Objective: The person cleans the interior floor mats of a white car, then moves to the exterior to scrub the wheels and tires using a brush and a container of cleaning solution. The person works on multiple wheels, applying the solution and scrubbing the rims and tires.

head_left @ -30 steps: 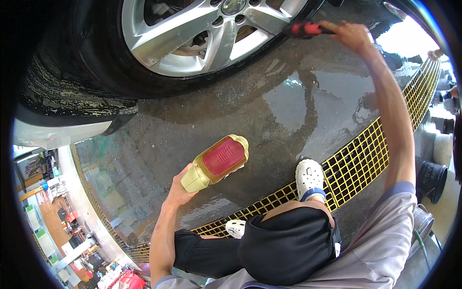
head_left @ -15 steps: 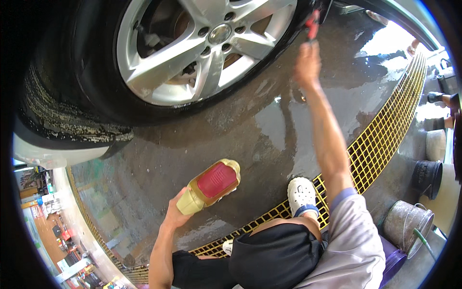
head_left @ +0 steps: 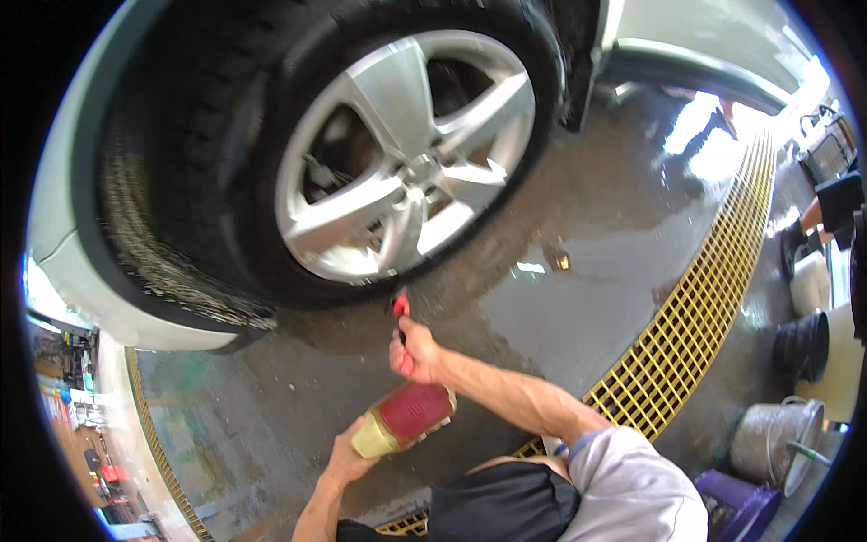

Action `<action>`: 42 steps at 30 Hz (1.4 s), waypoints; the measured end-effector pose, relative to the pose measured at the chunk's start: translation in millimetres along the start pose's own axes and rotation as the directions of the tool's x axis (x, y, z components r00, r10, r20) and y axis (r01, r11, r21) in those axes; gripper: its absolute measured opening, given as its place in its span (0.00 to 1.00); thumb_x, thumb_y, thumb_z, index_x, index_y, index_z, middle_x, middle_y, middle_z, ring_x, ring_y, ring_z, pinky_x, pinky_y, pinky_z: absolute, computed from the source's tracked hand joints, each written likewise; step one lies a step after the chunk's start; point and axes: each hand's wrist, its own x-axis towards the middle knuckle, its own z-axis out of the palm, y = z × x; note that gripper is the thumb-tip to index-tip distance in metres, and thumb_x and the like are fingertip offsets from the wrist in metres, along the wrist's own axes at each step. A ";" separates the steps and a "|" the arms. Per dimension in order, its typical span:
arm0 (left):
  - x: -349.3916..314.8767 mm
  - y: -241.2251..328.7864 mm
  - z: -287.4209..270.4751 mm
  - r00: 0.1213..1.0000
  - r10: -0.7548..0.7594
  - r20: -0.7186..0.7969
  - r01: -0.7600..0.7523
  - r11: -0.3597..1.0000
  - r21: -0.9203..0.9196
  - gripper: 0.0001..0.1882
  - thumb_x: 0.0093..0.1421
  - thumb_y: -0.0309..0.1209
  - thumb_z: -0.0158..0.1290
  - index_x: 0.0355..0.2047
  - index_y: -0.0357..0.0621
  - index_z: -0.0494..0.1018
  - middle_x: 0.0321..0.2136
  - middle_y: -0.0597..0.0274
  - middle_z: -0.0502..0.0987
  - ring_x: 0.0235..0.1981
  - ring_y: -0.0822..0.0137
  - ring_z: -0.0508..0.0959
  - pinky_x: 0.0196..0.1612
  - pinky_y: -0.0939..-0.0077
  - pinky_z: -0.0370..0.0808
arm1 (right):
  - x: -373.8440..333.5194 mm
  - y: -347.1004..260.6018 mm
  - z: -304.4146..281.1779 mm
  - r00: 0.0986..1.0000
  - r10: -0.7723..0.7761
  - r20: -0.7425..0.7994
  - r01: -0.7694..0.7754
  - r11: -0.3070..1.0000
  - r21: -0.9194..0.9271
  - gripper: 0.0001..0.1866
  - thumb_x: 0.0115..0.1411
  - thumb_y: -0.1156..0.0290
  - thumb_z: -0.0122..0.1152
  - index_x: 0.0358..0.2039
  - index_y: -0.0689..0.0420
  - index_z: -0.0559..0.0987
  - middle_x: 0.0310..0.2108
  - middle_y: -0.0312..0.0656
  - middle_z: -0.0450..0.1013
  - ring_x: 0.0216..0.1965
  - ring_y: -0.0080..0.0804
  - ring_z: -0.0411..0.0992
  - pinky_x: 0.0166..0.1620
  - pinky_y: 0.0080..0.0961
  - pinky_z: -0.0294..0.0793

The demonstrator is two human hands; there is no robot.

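Right hand (head_left: 416, 350) and brush (head_left: 402, 304) swung in from the tyre's (head_left: 257, 199) right side to its lower edge

Half a second ago the arm reached far out; now the brush's blurred head is by the bottom of the tyre — touching or just short, impossible to tell; the right hand's fingers are wrapped round its red-and-black handle; the left hand (head_left: 349, 453) grips the narrow end of a yellow-and-red container (head_left: 414, 411), held above the wet floor (head_left: 551, 312), just below the right hand.

Brushing the tyre looks like the step in hand; the next move seems to call for a steady container and a brush kept off the silver wheel (head_left: 402, 244).

Tyre above and container below leave little room; bare floor opens rightward — as far as the yellow grating (head_left: 673, 366), with a grey bucket (head_left: 759, 443) beyond.
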 end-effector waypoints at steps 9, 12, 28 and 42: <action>-2.7 -35.6 -9.5 0.988 -0.120 0.094 0.114 0.991 0.066 0.34 0.48 0.23 0.65 0.59 0.43 0.73 0.45 0.59 0.83 0.48 0.70 0.81 0.54 0.71 0.77 | -178.5 -4.3 135.9 0.936 0.120 0.330 0.264 0.380 -0.886 0.28 0.75 0.48 0.46 0.67 0.51 0.61 0.22 0.34 0.64 0.14 0.21 0.64 0.15 0.23 0.64; 0.6 -29.1 -9.2 0.989 -0.099 0.108 0.097 0.995 0.018 0.34 0.48 0.24 0.65 0.59 0.44 0.73 0.46 0.60 0.83 0.48 0.70 0.81 0.54 0.72 0.77 | -171.2 -36.3 152.3 0.483 -0.176 0.858 0.648 -0.587 -0.485 0.32 0.75 0.52 0.47 0.72 0.52 0.55 0.24 0.49 0.74 0.20 0.45 0.78 0.18 0.42 0.76; -9.7 -16.0 -8.1 0.992 -0.114 0.053 0.111 0.992 0.061 0.34 0.49 0.22 0.64 0.59 0.45 0.73 0.47 0.60 0.83 0.50 0.69 0.81 0.56 0.71 0.76 | -213.4 -264.6 135.6 0.231 -0.960 0.161 0.954 0.191 -0.233 0.15 0.76 0.49 0.44 0.53 0.44 0.68 0.21 0.31 0.60 0.14 0.20 0.58 0.15 0.20 0.60; -4.5 -16.5 -8.4 0.994 -0.070 0.079 0.069 0.998 0.017 0.32 0.49 0.22 0.63 0.57 0.44 0.73 0.45 0.59 0.83 0.47 0.69 0.81 0.55 0.70 0.76 | -97.3 34.2 187.0 0.321 -0.697 0.641 0.881 -0.029 -0.473 0.27 0.76 0.59 0.44 0.67 0.59 0.52 0.19 0.53 0.70 0.19 0.52 0.72 0.20 0.42 0.69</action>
